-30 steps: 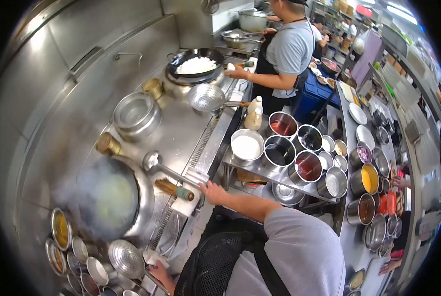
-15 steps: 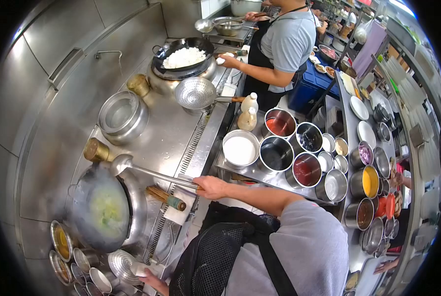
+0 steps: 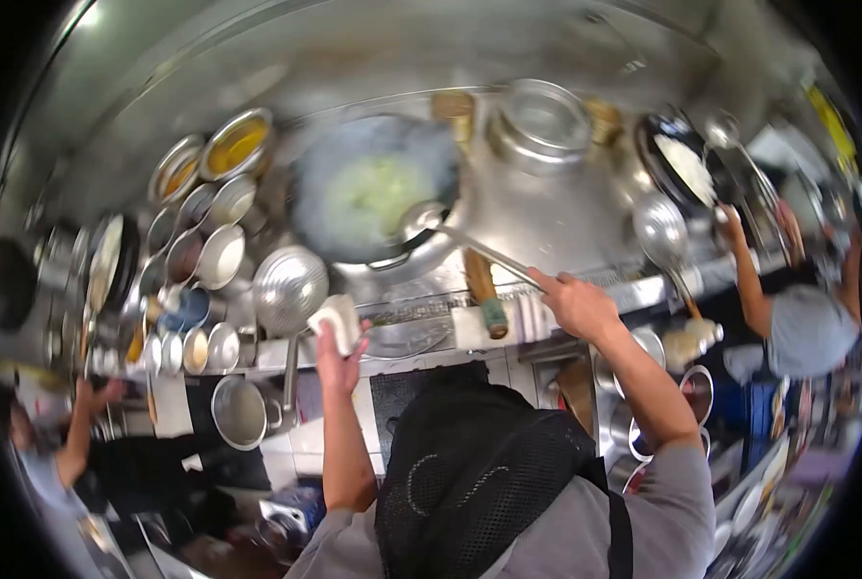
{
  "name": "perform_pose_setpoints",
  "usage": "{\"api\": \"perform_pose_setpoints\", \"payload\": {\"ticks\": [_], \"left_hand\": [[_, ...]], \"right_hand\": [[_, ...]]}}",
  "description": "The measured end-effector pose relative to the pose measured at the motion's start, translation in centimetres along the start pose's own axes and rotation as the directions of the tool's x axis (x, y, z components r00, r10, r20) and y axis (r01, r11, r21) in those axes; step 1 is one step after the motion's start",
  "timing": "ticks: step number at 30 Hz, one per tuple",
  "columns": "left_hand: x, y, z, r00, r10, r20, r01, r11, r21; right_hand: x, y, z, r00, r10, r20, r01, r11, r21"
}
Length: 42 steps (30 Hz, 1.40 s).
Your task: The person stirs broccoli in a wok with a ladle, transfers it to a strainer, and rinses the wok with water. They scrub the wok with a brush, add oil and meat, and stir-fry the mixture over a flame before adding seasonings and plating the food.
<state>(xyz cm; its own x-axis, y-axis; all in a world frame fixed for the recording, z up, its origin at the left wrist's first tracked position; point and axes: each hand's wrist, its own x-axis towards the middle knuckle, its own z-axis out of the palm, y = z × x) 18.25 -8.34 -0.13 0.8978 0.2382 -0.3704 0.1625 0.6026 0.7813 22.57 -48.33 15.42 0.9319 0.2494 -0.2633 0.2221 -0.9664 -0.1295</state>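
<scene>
nearest, the person's left hand (image 3: 333, 349) closes around a folded white cloth (image 3: 337, 321) at the counter's front edge. the right hand (image 3: 578, 304) is wrapped on the end of a long steel ladle (image 3: 455, 236), its bowl resting in the steaming dark wok (image 3: 373, 188) of pale liquid. the ladle looks stiff, likely slick and top-heavy when full; best gripped far back. beyond, a co-worker's arm (image 3: 750, 275) reaches over the range.

Wok (image 3: 373, 193): dull grey metal, steaming. Ladle (image 3: 450, 236): polished steel. Counter (image 3: 556, 207): brushed stainless, streaky sheen. Brush (image 3: 484, 289): wooden handle, green band. Cloth (image 3: 337, 320): white, matt, folded. Strainer (image 3: 289, 287): perforated shiny metal.
</scene>
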Motion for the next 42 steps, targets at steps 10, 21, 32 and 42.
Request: {"api": "perform_pose_setpoints", "payload": {"ticks": [10,21,32,42], "left_hand": [[3.3,-1.5,3.1,0.982,-0.180,0.064,0.190,0.955,-0.227],[11.7,-1.6,8.9,0.948,-0.316,-0.036,0.302,0.930,-0.212],[16.2,-3.9,6.8,0.917,-0.395,0.054,0.398,0.907,-0.138],[15.2,-6.9,5.5,0.990,-0.079,0.119,0.111,0.950,-0.292]], "right_hand": [[16.5,-1.7,7.5,0.988,-0.079,-0.132,0.097,0.987,0.131],[16.7,0.2,9.3,0.915,-0.340,-0.217,0.399,0.844,0.358],[4.0,3.7,8.9,0.954,-0.003,-0.299,0.161,0.847,0.506],[10.7,-7.5,2.3,0.874,0.110,-0.474,0.122,0.894,0.431]]}}
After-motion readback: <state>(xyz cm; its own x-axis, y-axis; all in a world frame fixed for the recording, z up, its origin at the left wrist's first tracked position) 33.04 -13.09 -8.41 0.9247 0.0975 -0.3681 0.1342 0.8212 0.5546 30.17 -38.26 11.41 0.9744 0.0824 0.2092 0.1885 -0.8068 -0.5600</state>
